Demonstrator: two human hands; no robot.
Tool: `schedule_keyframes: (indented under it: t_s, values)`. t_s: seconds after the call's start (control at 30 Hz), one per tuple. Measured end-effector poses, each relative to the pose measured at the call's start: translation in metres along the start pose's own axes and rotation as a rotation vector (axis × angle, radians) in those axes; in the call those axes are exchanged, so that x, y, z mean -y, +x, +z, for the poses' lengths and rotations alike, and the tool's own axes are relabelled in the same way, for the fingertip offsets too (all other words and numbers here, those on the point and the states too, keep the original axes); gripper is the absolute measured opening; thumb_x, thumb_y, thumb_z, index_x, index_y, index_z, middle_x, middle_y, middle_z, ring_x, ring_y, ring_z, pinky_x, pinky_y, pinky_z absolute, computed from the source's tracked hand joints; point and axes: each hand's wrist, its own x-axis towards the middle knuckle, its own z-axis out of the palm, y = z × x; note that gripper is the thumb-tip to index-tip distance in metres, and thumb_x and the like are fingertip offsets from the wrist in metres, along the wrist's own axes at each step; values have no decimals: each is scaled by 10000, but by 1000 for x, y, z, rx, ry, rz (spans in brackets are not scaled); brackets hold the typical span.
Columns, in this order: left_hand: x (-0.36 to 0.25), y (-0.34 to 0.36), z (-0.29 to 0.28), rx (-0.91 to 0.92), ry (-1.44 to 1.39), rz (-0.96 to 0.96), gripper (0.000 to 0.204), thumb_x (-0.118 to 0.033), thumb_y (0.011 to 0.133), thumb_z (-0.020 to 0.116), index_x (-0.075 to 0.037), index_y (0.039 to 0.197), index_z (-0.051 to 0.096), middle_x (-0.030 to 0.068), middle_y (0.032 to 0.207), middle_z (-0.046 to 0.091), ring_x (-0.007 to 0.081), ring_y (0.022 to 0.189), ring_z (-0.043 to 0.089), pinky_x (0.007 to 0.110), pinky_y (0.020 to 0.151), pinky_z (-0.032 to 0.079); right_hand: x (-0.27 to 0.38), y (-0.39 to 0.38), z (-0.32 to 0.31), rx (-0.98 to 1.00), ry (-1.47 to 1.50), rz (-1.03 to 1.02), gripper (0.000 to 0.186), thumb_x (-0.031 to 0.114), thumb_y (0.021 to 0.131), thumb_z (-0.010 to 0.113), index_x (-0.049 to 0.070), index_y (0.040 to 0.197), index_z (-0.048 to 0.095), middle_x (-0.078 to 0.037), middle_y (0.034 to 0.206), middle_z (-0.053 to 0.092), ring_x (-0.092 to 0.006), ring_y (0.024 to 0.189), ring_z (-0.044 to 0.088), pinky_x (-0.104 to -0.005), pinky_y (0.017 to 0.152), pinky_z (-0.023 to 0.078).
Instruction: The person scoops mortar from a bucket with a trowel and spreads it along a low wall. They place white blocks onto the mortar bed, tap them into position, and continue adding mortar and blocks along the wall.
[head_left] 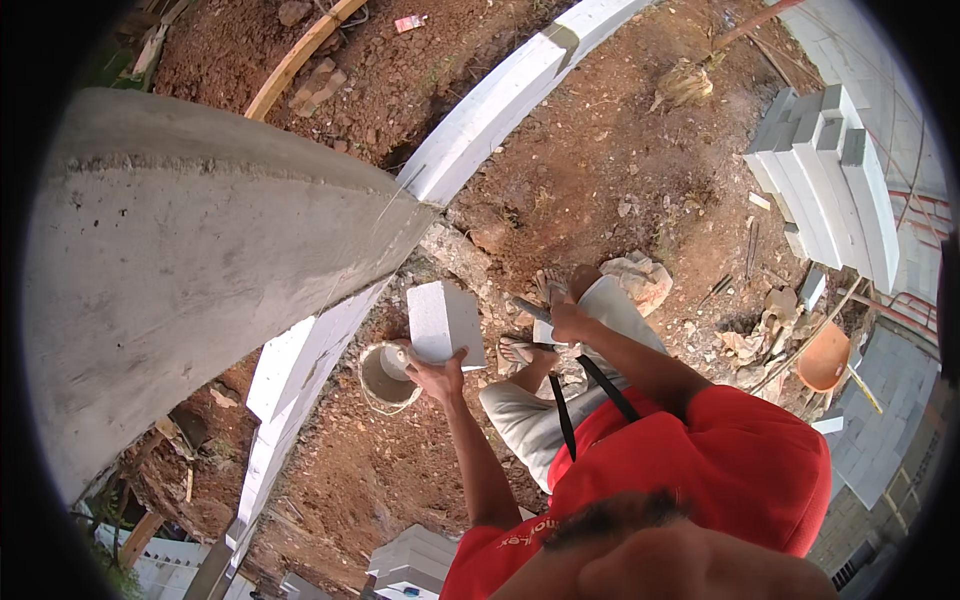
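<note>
- White block [440,322] is gripped by the left hand [437,376].
- Bucket [384,378] stands just beside the block.
- Right hand [571,322] grips a dark tool [529,308] near the feet [527,352].

The block [445,322] looks matt and finely grained to me; the bucket [371,368] beside it, dull and crusted. That concrete slab [200,260] is mostly smooth, with a rough ridge. The soil [590,190] looks crumbly, the shirt [690,470] matt cloth, the plank [298,62] bare wood.

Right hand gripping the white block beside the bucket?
No; the left hand grips that white block, while the right hand holds a dark tool.
</note>
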Motion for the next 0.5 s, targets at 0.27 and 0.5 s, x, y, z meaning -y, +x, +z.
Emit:
schedule_keyframes:
  t_s: [0.27,0.5]
  values:
    - [56,82,122,-20,-20,68,1189,-250,534,990,-116,1543,375,213,1341,435,442,1301,476,570,1024,536,-10,175,89,186,-240,-144,390,323,869,719,-27,1034,763,-280,1047,749,-430,1025,736,-492,865,601]
    - [130,156,196,83,51,178,1177,-236,552,949,-150,1574,371,197,1393,427,407,1370,446,518,1109,527,-21,267,184,-168,-243,-71,478,354,878,724,-34,1156,694,-286,1158,731,-463,1105,699,-535,974,548]
